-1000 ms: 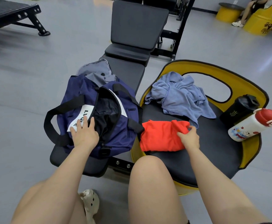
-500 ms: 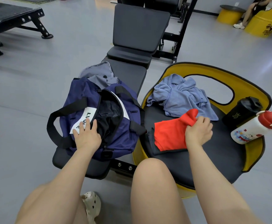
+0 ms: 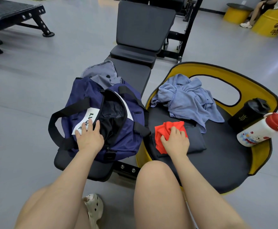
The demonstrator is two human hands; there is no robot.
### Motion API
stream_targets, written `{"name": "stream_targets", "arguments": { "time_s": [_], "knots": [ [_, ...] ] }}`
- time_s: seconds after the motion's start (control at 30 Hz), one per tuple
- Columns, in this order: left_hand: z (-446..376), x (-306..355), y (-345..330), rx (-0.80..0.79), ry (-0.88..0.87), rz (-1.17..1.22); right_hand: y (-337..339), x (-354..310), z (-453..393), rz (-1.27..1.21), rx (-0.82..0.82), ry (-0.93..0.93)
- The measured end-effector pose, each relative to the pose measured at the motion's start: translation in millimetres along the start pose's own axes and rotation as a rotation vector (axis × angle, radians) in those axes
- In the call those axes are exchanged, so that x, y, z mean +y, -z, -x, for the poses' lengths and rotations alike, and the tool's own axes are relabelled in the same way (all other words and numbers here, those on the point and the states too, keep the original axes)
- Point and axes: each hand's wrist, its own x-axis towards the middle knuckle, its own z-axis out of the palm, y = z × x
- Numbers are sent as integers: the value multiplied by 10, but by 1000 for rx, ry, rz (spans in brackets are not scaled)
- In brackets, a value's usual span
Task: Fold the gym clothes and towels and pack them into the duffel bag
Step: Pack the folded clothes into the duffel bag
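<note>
Left hand [image 3: 89,139] flat on navy duffel bag [image 3: 102,119] at frame centre-left, fingers straight, holding nothing. Right hand [image 3: 175,141] at centre, fingers curled into red garment [image 3: 167,131], bunched under fingertips atop dark folded cloth [image 3: 196,142]. Blue towel [image 3: 187,100] crumpled upper right.

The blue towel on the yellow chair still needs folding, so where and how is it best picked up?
Take the blue towel by its loose corner hanging toward the front right, coming from above with the right hand. It lies crumpled in a heap, and that flat flap is the one clear edge to pinch and shake out.
</note>
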Motion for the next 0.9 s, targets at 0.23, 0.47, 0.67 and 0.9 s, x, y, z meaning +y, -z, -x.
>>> {"name": "stream_targets", "arguments": {
  "time_s": [0.23, 0.47, 0.67, 0.9],
  "knots": [
    [10, -26, -4, 4, -7, 7, -113, -10, 14, 210, -328, -26],
    [0, -97, 14, 54, -16, 66, 1, 188, -143, -18, -283, -116],
    [10, -227, 47, 203, 2, 262, 104, 198, -198, -130, -214, -216],
    [22, -265, 145, 162, 95, 461, 333, 267, -149, -371, -7, -373]
  ]
}}
